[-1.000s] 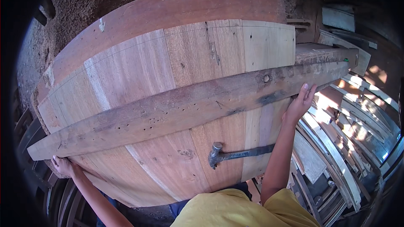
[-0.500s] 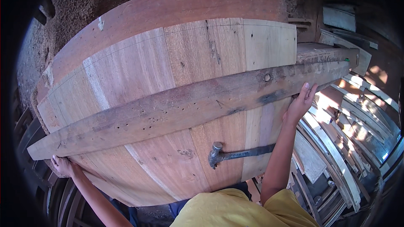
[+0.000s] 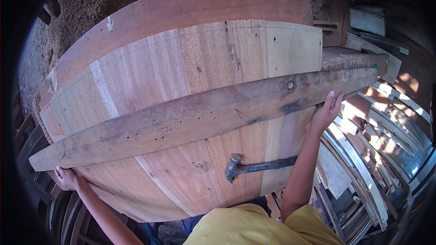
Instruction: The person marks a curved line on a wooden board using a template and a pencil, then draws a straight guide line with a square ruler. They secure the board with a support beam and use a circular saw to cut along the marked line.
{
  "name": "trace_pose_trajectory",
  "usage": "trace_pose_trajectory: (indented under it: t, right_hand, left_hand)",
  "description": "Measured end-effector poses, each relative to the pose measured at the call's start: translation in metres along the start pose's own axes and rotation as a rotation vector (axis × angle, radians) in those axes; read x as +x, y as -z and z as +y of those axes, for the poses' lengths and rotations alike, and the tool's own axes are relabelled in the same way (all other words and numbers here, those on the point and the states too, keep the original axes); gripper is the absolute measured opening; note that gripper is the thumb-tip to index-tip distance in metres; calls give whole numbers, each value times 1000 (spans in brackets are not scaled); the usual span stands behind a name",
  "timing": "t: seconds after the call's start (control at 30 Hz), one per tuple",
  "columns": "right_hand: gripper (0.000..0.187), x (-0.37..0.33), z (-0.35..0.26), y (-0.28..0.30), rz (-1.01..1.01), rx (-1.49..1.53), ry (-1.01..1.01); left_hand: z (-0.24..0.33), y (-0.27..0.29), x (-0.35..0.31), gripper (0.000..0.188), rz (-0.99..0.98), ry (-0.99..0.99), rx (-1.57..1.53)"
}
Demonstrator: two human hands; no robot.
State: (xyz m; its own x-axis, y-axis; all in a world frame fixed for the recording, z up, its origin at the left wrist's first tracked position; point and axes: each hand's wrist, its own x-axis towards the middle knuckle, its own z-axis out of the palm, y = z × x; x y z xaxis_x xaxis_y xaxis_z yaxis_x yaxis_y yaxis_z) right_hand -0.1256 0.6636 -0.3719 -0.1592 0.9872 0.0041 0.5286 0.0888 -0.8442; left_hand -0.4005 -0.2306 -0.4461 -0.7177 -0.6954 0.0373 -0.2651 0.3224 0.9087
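Observation:
A long, worn wooden plank [image 3: 181, 120] with small holes and dark stains lies slantwise across a panel of joined boards [image 3: 222, 59]. My left hand [image 3: 68, 178] grips its lower edge near the left end, fingers curled and partly hidden. Toward the right end, my right hand [image 3: 323, 113] holds the same edge, with fingertips on the plank's face and the thumb side below. A claw hammer [image 3: 259, 167] rests on the panel nearer to me, its handle end hidden behind my right forearm. Along the panel's far part runs a thin pencil line.
A wide reddish board [image 3: 195, 8] with a curved-looking far edge lies beneath the panel's far side. Beyond it is a heap of sawdust [image 3: 104, 4]. Many cut wood strips [image 3: 363, 154] are piled at the right, and darker pieces [image 3: 68, 213] lie at the lower left.

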Motion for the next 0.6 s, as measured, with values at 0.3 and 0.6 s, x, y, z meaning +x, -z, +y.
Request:
trace_pose_trajectory:
  t: [0.3, 0.6]
  right_hand:
    - [82, 1, 1, -5, 9, 0, -12]
    - [81, 0, 2, -5, 14, 14, -5]
  left_hand:
    - [-5, 24, 22, 36, -67, -31, -60]
    - [-2, 21, 22, 38, -32, -6, -48]
